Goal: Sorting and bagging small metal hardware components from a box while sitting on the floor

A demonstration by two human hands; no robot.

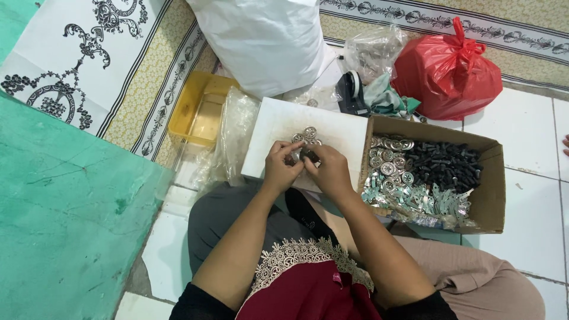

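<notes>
Hands [307,166] we see pinching a small dark part [308,155] over the white board [278,127]; cardboard box [495,195] at 3 o'clock

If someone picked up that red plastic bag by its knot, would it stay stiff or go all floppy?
The red plastic bag would probably sag and change shape, since its thin film is wrinkled all over. It bulges full, so it may feel fairly heavy for a bag. The tied top looks like it would keep the contents in, and on its broad base it seems unlikely to roll.
</notes>
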